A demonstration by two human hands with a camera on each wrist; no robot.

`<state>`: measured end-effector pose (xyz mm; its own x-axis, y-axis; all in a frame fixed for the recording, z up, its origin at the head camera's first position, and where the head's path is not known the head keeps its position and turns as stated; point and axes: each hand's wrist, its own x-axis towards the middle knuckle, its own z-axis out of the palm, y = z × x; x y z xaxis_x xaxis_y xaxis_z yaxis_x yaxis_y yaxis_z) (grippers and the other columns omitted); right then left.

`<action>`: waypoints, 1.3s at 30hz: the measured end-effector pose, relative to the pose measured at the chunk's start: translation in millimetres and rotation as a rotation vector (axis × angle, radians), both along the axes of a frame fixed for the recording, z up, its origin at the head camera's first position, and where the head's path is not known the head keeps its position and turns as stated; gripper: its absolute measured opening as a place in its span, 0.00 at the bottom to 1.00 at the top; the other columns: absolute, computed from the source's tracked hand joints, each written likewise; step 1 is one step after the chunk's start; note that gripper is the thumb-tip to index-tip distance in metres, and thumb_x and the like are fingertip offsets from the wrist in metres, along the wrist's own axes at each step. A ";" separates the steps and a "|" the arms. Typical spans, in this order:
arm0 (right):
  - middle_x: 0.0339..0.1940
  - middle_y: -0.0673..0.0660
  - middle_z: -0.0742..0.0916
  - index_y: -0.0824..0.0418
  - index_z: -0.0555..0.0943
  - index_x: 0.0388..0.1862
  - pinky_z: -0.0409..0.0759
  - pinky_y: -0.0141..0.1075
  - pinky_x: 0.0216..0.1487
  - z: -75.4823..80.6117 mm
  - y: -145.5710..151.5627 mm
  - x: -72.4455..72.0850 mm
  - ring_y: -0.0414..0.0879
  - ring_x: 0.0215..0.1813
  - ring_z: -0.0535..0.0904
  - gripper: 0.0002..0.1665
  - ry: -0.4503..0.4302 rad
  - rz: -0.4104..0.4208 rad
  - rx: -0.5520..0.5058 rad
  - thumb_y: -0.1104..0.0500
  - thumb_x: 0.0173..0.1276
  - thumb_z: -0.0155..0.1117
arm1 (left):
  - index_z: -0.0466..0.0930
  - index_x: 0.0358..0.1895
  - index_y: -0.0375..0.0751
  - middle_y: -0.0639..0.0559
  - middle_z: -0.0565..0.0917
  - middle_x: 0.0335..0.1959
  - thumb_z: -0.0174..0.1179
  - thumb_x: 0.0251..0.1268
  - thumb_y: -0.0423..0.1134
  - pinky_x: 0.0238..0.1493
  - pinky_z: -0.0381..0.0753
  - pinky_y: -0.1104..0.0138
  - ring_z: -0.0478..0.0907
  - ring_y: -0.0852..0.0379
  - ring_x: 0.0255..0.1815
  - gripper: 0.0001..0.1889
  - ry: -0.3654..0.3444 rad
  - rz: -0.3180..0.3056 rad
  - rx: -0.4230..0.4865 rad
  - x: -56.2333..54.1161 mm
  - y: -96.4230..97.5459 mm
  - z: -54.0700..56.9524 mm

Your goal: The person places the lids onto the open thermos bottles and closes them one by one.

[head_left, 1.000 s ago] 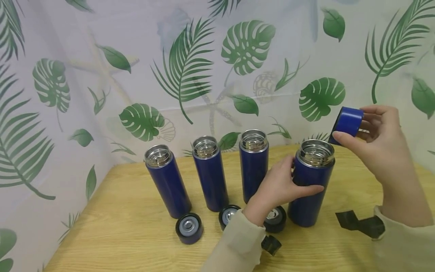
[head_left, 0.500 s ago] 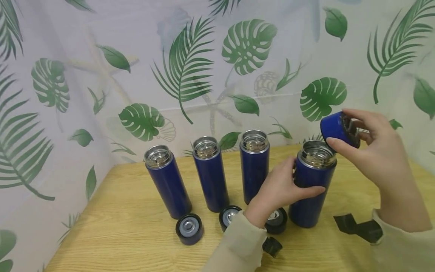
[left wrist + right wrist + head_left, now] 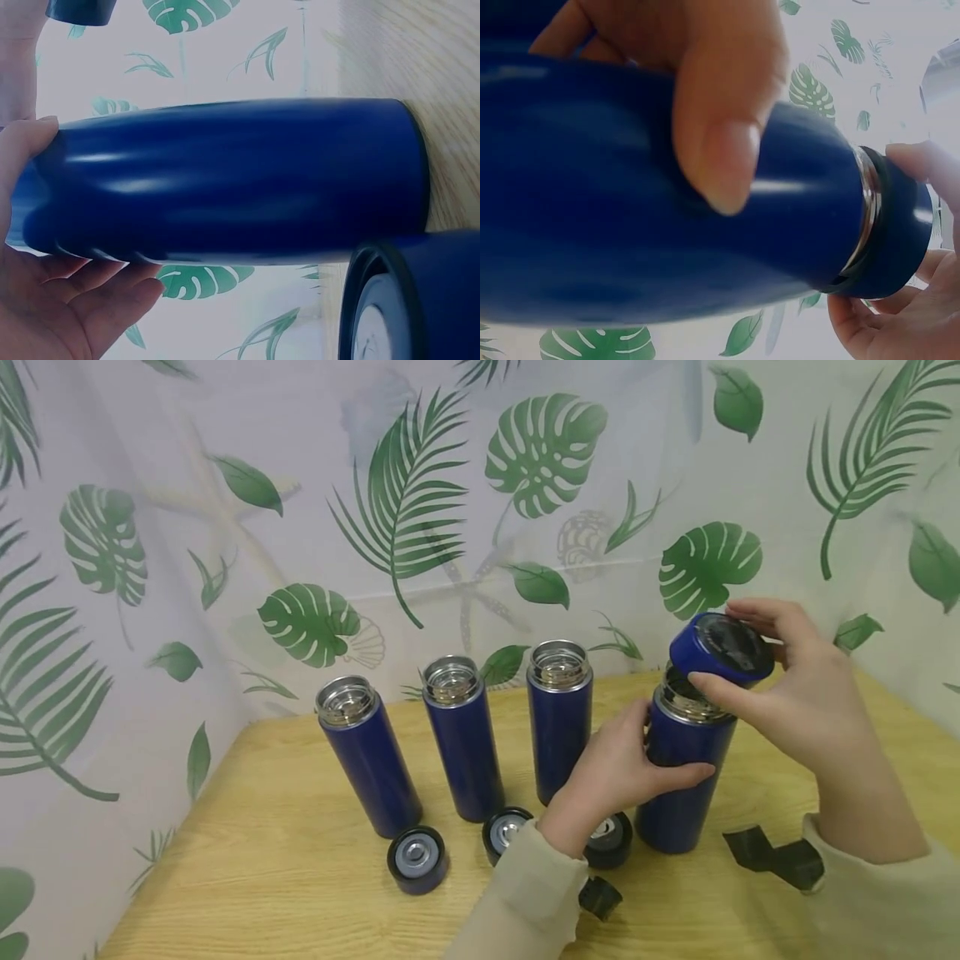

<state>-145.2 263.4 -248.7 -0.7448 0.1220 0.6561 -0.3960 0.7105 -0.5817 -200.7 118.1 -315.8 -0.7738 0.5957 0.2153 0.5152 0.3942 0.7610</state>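
Note:
My left hand point(image 3: 611, 772) grips the rightmost dark blue insulated bottle point(image 3: 684, 797) around its upper body, thumb across the front. The bottle stands upright on the table; in the left wrist view the bottle point(image 3: 240, 180) fills the middle, with curled fingers point(image 3: 112, 296) under it. Over its steel mouth, my right hand point(image 3: 798, 702) pinches a blue bottle lid point(image 3: 720, 647), its dark top facing up and slightly tilted. The right wrist view has the lid point(image 3: 896, 225) at the bottle's neck; whether the threads are engaged cannot be told.
Three open blue bottles, left point(image 3: 371, 768), middle point(image 3: 465, 752) and right point(image 3: 558, 727), stand in a row to the left. Three lids lie upside down before them, such as the leftmost lid point(image 3: 417, 860). A leaf-print cloth point(image 3: 465, 527) hangs behind the wooden table point(image 3: 285, 860).
My right hand has brought the lid left from beside the bottle to over its mouth, turning it from sideways to nearly level. My left hand keeps its hold on the bottle.

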 end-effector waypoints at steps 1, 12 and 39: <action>0.53 0.63 0.72 0.64 0.64 0.60 0.59 0.25 0.50 0.0 -0.8 -0.4 0.54 0.54 0.66 0.40 -0.006 0.006 0.002 0.66 0.47 0.70 | 0.62 0.58 0.53 0.62 0.72 0.50 0.66 0.44 0.55 0.43 0.73 0.71 0.71 0.67 0.47 0.35 0.005 -0.002 0.003 -0.7 -0.3 0.0; 0.50 0.63 0.74 0.64 0.66 0.57 0.62 0.24 0.40 0.1 -6.9 -2.1 0.57 0.47 0.71 0.37 -0.048 0.044 0.074 0.65 0.47 0.70 | 0.63 0.58 0.52 0.62 0.73 0.48 0.66 0.44 0.56 0.42 0.73 0.72 0.72 0.67 0.46 0.35 0.028 0.003 -0.014 -2.3 -0.5 0.0; 0.50 0.63 0.75 0.62 0.67 0.57 0.63 0.47 0.46 -2.7 4.6 -1.7 0.55 0.49 0.69 0.37 -0.186 0.135 0.121 0.62 0.47 0.72 | 0.62 0.59 0.53 0.62 0.72 0.50 0.66 0.44 0.53 0.42 0.73 0.72 0.71 0.66 0.48 0.36 -0.017 -0.017 0.038 -0.7 0.1 -3.3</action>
<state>-147.0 268.0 -251.4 -0.8582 -0.0580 0.5101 -0.3862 0.7274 -0.5672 -201.4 118.2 -319.0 -0.7675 0.6003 0.2251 0.5087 0.3565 0.7836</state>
